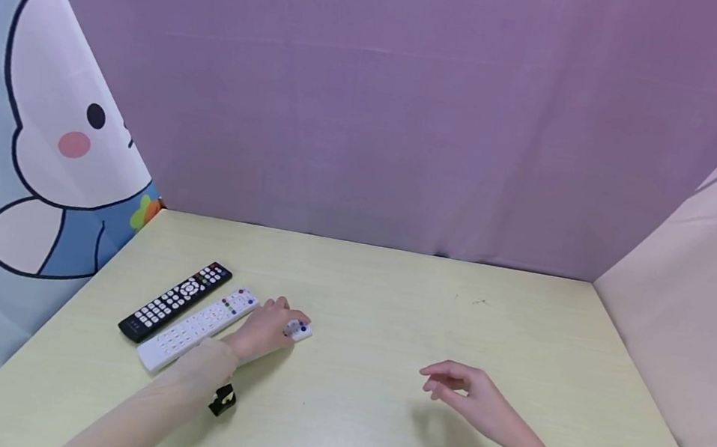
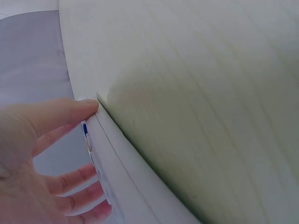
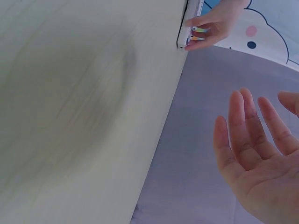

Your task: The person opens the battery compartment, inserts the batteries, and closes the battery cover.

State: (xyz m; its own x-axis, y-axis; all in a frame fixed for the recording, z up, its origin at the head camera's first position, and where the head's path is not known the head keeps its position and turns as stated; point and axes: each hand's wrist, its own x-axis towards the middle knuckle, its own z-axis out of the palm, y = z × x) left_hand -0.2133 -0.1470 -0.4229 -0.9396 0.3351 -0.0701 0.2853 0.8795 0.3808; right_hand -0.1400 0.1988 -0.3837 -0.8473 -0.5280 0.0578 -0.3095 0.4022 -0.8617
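Observation:
In the head view my left hand reaches over a white remote control at the left of the table and grips it, hiding much of its button face. From the left wrist view, the thumb presses one long side of this remote and the other fingers bend over toward the far side. Left of it lie a second white remote control, partly behind the forearm, and a black remote control with white buttons. My right hand hovers over the table at the right, fingers loosely bent, holding nothing.
The pale wooden table runs back to a purple cloth wall. Printed curtains stand at both sides, the left one showing a cartoon figure. Black wrist straps show at the sleeves.

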